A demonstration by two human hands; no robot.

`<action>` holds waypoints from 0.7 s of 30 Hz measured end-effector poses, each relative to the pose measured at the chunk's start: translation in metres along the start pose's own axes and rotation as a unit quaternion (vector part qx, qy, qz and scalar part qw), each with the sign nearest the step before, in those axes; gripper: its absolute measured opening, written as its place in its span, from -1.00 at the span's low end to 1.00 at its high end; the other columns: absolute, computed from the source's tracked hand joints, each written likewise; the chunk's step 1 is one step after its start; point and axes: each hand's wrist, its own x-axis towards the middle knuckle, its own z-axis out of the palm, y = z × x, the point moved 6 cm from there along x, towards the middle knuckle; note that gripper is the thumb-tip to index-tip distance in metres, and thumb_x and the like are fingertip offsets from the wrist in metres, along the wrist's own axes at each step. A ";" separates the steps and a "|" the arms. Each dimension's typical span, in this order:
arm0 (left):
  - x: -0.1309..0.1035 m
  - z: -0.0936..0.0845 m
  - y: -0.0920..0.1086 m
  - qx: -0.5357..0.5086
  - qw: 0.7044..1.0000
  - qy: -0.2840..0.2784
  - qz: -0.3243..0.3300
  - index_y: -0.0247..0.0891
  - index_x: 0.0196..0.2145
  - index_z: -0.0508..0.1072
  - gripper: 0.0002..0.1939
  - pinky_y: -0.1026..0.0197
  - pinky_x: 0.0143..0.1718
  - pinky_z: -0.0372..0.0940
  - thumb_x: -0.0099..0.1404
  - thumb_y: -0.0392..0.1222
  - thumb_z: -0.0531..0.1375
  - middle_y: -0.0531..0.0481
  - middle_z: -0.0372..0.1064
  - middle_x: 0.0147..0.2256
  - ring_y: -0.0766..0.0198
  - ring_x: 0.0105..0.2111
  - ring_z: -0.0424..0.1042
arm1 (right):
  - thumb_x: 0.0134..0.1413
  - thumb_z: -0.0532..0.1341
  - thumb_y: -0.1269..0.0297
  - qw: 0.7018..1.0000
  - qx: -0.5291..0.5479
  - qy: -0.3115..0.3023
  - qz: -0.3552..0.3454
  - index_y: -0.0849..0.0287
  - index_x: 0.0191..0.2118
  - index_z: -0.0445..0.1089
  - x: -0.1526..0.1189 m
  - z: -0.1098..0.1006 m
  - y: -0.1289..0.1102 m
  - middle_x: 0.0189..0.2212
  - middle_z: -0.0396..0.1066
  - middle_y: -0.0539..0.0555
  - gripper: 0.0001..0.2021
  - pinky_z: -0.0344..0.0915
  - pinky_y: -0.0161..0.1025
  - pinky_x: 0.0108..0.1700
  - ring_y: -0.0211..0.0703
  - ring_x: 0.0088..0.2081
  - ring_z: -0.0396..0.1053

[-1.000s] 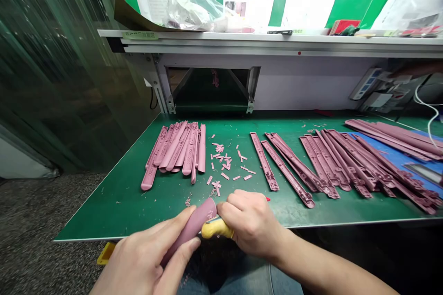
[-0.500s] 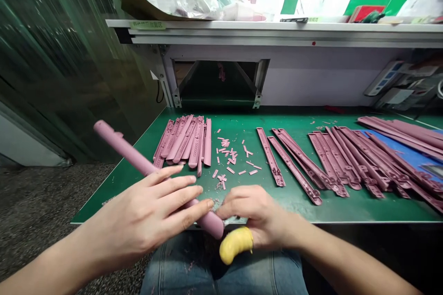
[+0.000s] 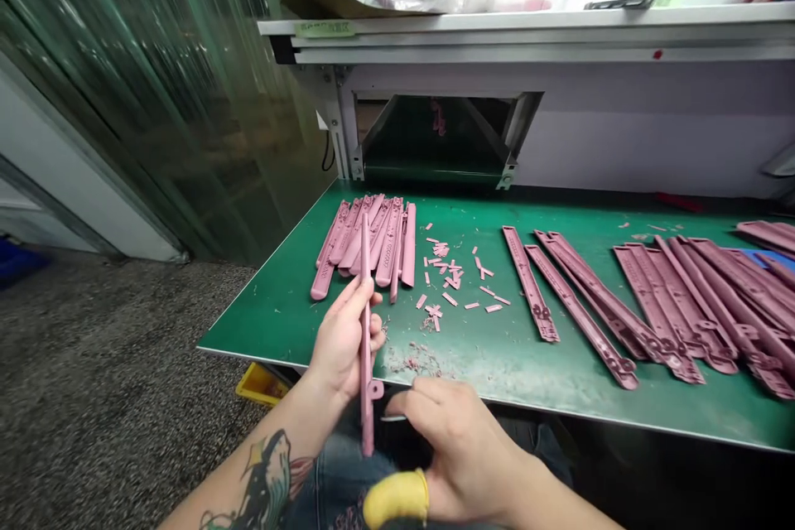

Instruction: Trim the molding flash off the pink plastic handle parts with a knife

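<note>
My left hand is closed around a long, narrow pink plastic part, turned edge-on with its far end pointing away from me and a small holed tab near its close end. My right hand, with a yellow finger cot over the thumb, is curled just right of the part's near end, apart from it. A thin, shiny metal blade shows under the right index finger; most of it is hidden. Beyond my left hand lies a pile of similar pink parts.
Small pink offcuts and shavings litter the green table. More pink strips lie to the right. A conveyor opening is at the back under a shelf. A yellow bin sits below the left edge.
My left hand has turned the pink part from slanting crosswise to pointing away from me, edge-on. My right hand has moved nearer to me. The camera view has shifted left.
</note>
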 end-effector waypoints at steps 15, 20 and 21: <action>0.000 0.020 0.000 -0.202 0.975 -0.055 -0.078 -0.38 -0.29 0.40 -0.73 0.47 -0.82 0.11 0.37 -0.12 0.03 -0.01 0.38 -0.38 0.51 -0.67 0.24 | 0.26 -0.21 -0.16 0.993 -0.069 0.025 -0.097 0.21 -0.44 0.35 -0.004 0.007 -0.011 -0.63 0.20 0.00 -0.38 -0.09 -0.26 -0.55 -0.26 -0.60 0.08; -0.012 0.039 0.002 -0.285 0.939 -0.142 -0.128 -0.38 -0.17 0.38 -0.63 0.53 -0.83 0.08 0.44 -0.11 -0.13 -0.01 0.39 -0.38 0.56 -0.70 0.19 | 0.14 -0.11 -0.30 0.994 -0.077 0.053 -0.064 0.23 -0.47 0.34 0.007 0.000 -0.005 -0.62 0.19 -0.01 -0.35 -0.04 -0.27 -0.55 -0.25 -0.58 0.09; -0.013 0.042 0.002 -0.295 0.935 -0.149 -0.131 -0.38 -0.17 0.38 -0.62 0.55 -0.83 0.07 0.44 -0.11 -0.14 -0.01 0.39 -0.39 0.57 -0.71 0.17 | 0.20 -0.14 -0.23 0.993 -0.081 0.040 -0.082 0.21 -0.51 0.32 0.006 0.001 -0.008 -0.63 0.18 -0.01 -0.37 -0.06 -0.27 -0.56 -0.25 -0.60 0.06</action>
